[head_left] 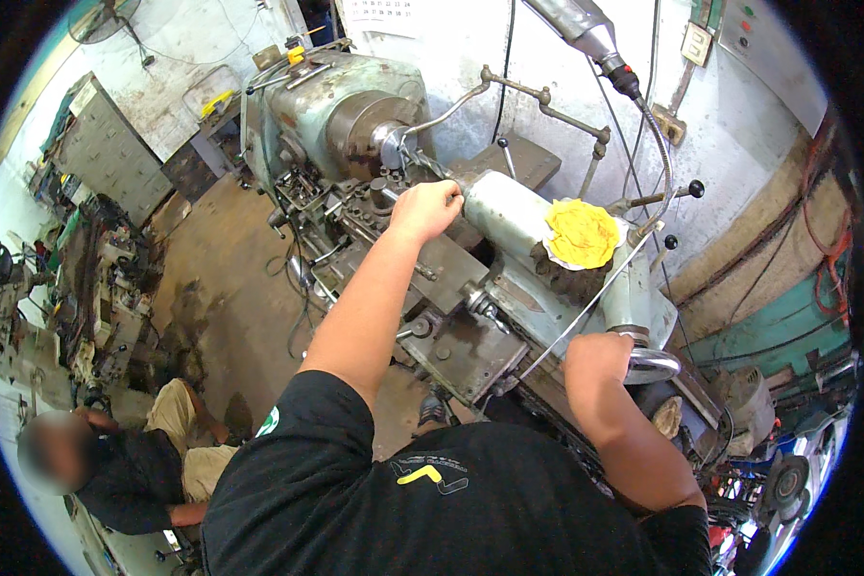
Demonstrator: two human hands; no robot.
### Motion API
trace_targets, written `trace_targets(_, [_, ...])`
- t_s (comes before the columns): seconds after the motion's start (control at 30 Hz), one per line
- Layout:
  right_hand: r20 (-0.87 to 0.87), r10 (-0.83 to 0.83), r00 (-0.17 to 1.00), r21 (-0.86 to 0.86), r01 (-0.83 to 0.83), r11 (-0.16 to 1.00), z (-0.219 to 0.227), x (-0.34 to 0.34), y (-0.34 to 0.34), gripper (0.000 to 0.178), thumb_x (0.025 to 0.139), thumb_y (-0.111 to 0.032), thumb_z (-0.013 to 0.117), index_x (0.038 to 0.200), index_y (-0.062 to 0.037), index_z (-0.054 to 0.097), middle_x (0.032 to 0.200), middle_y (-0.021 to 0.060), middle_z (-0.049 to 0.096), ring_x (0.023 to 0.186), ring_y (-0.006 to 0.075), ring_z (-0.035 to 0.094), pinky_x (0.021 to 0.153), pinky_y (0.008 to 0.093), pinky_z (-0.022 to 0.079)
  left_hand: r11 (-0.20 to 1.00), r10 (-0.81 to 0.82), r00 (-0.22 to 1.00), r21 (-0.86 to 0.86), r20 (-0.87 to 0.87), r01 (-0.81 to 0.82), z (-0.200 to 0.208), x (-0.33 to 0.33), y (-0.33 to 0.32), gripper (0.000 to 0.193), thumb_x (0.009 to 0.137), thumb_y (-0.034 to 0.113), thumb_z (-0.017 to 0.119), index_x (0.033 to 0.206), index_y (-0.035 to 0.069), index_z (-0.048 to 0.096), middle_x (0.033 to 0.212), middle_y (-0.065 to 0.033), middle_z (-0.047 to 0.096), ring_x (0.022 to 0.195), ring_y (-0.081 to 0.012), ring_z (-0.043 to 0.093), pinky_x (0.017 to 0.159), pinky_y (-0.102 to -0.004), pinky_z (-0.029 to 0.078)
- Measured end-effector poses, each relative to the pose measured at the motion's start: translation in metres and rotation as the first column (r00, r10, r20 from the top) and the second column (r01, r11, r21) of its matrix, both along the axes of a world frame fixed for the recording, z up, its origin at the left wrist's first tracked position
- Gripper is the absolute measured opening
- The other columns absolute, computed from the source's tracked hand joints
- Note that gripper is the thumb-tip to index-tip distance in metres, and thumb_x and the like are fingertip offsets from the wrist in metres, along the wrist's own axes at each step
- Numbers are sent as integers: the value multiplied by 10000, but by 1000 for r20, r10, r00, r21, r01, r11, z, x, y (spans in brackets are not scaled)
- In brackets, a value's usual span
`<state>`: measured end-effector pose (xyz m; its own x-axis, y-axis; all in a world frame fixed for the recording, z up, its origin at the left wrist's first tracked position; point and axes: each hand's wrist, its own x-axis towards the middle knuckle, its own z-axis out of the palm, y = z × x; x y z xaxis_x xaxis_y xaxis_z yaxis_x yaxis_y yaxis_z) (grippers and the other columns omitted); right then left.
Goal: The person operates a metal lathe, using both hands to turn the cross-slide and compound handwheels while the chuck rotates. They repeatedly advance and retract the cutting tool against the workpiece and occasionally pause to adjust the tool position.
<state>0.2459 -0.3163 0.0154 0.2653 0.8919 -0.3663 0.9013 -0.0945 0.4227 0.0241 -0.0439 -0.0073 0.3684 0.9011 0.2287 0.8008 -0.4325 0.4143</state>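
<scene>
Clearly one lathe (394, 144), one yellow rag (582, 233), two hands: left hand (425, 207), right hand (597, 358).

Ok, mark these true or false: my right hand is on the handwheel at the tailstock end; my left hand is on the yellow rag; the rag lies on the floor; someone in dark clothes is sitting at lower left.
1. Right hand on the handwheel: true.
2. Left hand on the yellow rag: false; it rests at the front end of the tailstock barrel, apart from the rag.
3. Rag on the floor: false; it lies on top of the tailstock.
4. Seated person at lower left: true.
</scene>
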Motion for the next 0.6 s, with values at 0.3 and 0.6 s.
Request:
trace_targets(0.3, [18, -26, 999, 31, 26, 999, -11, -1, 4, 187, 928, -244, 687, 1026, -192, 837, 1063, 39, 808, 1034, 251, 758, 857, 415, 514, 1000, -4, 1000, 13, -14, 4, -2, 0, 1, 286, 969, 390, 641, 1119, 170, 747, 1001, -156, 767, 975, -388, 721, 857, -496, 561])
trace_targets(0.6, [77, 32, 997, -105, -24, 994, -21, -8, 9, 245, 960, -175, 645, 1126, -205, 822, 1144, 20, 795, 1080, 241, 739, 858, 446, 504, 1000, -5, 1000, 3, -13, 6, -1, 0, 0, 287, 970, 386, 633, 1114, 165, 744, 1042, -161, 765, 1011, -391, 716, 893, -503, 558])
